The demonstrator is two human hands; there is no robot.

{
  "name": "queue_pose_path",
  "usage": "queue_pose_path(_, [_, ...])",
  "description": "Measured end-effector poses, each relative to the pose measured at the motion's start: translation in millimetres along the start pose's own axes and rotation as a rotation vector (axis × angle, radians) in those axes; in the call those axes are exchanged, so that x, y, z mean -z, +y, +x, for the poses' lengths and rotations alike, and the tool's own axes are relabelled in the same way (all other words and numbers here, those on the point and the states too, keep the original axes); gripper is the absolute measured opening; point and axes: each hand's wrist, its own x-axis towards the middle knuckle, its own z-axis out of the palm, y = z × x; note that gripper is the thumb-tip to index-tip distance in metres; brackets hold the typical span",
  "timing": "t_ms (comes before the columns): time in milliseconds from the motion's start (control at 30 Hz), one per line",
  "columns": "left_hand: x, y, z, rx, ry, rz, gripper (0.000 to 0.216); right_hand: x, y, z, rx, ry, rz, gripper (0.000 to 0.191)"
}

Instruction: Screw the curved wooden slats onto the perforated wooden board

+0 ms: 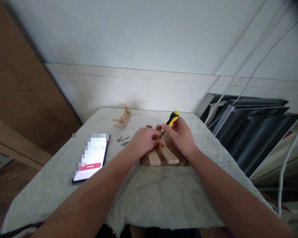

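Observation:
A yellow and black screwdriver (173, 118) is gripped in my right hand (180, 135), tilted with its shaft pointing down and left. Its tip meets a pale curved wooden piece (169, 154) that lies on a brown wooden board (182, 158). My left hand (145, 140) is closed, thumb and finger pinched beside the screwdriver tip; a screw there is too small to make out. A second pale wooden piece (154, 157) lies on the board under my left hand, partly hidden by it.
Several loose screws (123, 140) lie left of the board. Behind them stands another curved wooden piece (124, 118). A phone (91, 158) with a lit screen rests on the cloth-covered table (149, 195). Dark panels (253, 125) lean at the right, with white cables (285, 168) hanging nearby.

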Motion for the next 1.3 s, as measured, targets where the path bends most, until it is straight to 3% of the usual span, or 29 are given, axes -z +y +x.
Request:
queue_pose_path(233, [3.0, 2.4, -0.6, -0.028, -0.027, 0.024, 0.018, 5.5, -6.4, -6.6, 0.087, -0.111, 0.164, 0.032])
queue_pose_path(433, [3.7, 2.6, -1.3, -0.049, -0.032, 0.037, 0.017, 2.9, -6.6, -5.5, 0.028, -0.001, 0.006, 0.031])
queue_pose_path(633, [2.6, 2.1, -1.6, -0.056, -0.031, 0.021, 0.016, 2.3, -2.8, -5.1, 0.123, -0.14, 0.146, 0.03])
queue_pose_path(767, [2.4, 2.0, -1.9, -0.062, -0.033, 0.033, 0.017, 0.4, -2.1, -3.0, 0.047, -0.069, 0.012, 0.031])
queue_pose_path(967, [2.3, 1.4, -1.9, -0.047, -0.036, 0.035, 0.019, -0.7, -1.3, -4.9, 0.052, -0.092, 0.219, 0.028])
queue_pose_path(1167, [2.0, 0.8, -2.2, -0.059, -0.032, 0.005, 0.018, 0.7, -1.4, -3.0, 0.0, 0.002, 0.031, 0.034])
queue_pose_path(1300, [1.6, 0.4, -1.9, -0.059, -0.026, -0.008, 0.019, 0.4, -0.5, -2.3, 0.006, -0.038, 0.176, 0.029])
